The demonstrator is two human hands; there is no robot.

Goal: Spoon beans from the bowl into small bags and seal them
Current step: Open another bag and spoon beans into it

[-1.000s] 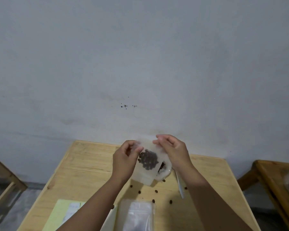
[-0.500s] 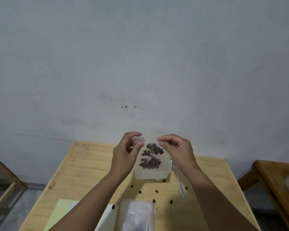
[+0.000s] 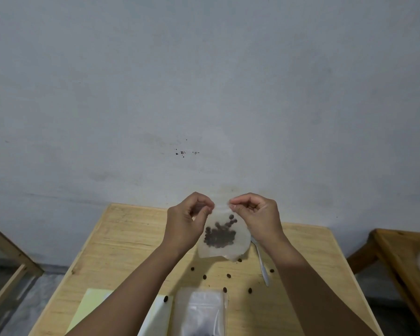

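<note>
A small translucent bag (image 3: 222, 249) with a cluster of dark beans (image 3: 220, 235) inside hangs above the wooden table (image 3: 121, 241). My left hand (image 3: 188, 223) pinches its top edge at the left corner, and my right hand (image 3: 255, 218) pinches the top edge at the right corner. The bag hides the bowl behind it. A metal spoon (image 3: 262, 265) lies on the table just right of the bag, partly under my right wrist.
Several loose beans (image 3: 228, 275) are scattered on the table below the bag. A stack of clear bags (image 3: 200, 311) lies at the near edge, beside a pale green sheet (image 3: 90, 304). Wooden furniture (image 3: 403, 258) stands to the right, a wooden frame (image 3: 15, 258) to the left.
The bag was lifted and straightened upright, and the beans settled to its lower part. Both hands shifted up to pinch the top corners.
</note>
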